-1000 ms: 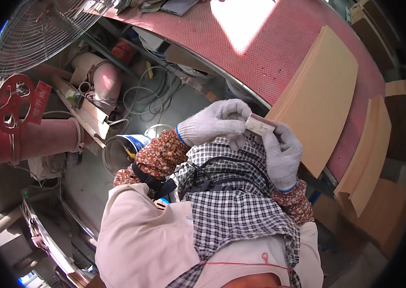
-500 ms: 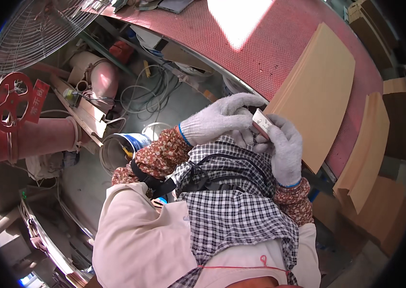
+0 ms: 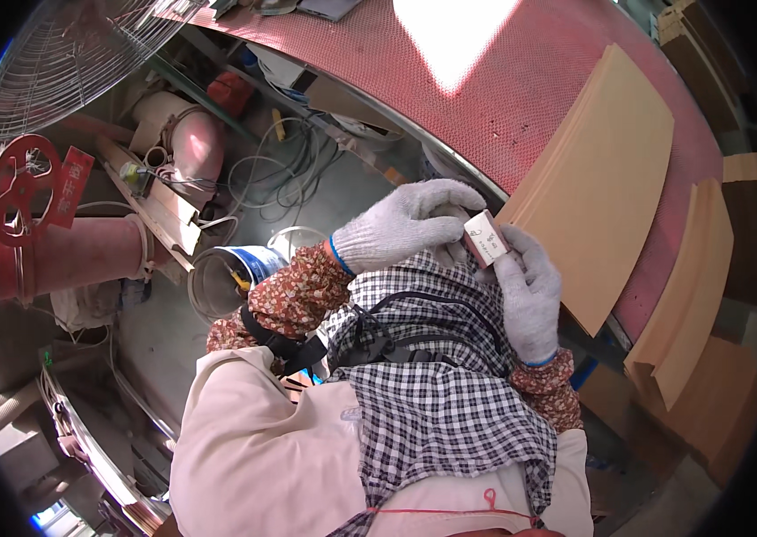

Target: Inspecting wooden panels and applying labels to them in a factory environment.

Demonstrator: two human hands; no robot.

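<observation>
In front of my waist, both gloved hands meet around a small block [image 3: 487, 240] with a white top face bearing dark markings and reddish-brown sides. My right hand [image 3: 530, 295] grips its right end, thumb on the near edge and fingers curled behind. From the left, my left hand [image 3: 405, 225] comes up with its fingers bent around the block's other end, its thumb against the near side; some fingertips are hidden. The gloves are pale grey knit with blue cuffs. Just beyond my right hand, a fanned stack of thin tan boards [image 3: 607, 188] lies on a red textured tabletop [image 3: 530, 98].
More tan boards [image 3: 687, 295] stand to the right. On my left are a red handwheel [image 3: 25, 191] on a thick red pipe [image 3: 65, 255] and a wire fan guard [image 3: 83, 63]. A white-and-blue bucket [image 3: 217, 277] and coiled hoses [image 3: 284, 174] lie on the floor.
The small block has turned in my hands, so that its marked white face now shows broadly instead of a narrow edge. Both hands stay almost where they were.
</observation>
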